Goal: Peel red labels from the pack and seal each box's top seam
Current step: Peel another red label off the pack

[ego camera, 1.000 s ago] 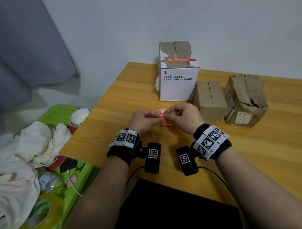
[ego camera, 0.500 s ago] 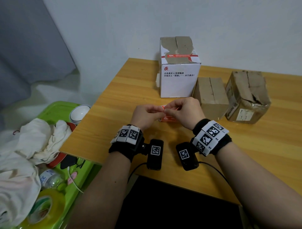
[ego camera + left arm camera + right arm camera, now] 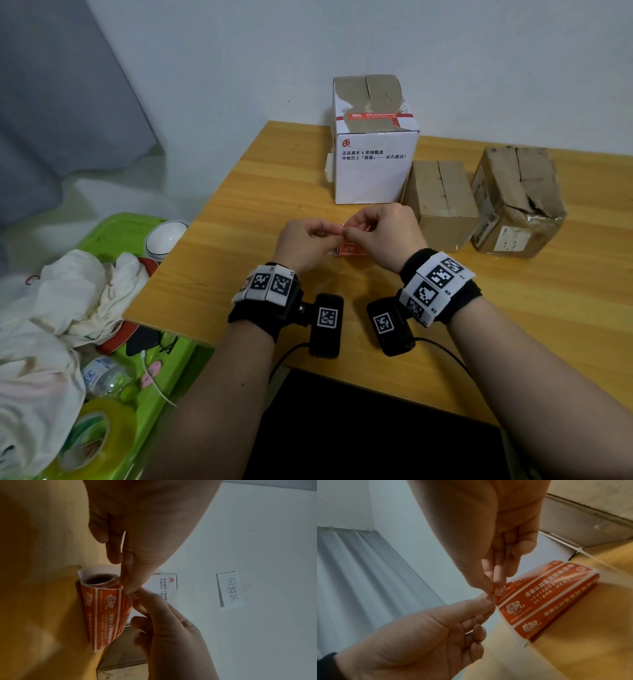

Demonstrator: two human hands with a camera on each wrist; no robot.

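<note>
Both hands meet just above the wooden table (image 3: 239, 192). The left hand (image 3: 306, 241) and right hand (image 3: 383, 229) each pinch one corner of a curled roll of red labels (image 3: 544, 601), fingertips touching, likely to lift one glossy, white-lettered label off its white backing.

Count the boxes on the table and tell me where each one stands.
3. The white box stands farthest back by the wall; the small brown box touches its right side; the battered brown box sits rightmost. None appears hidden.
</note>
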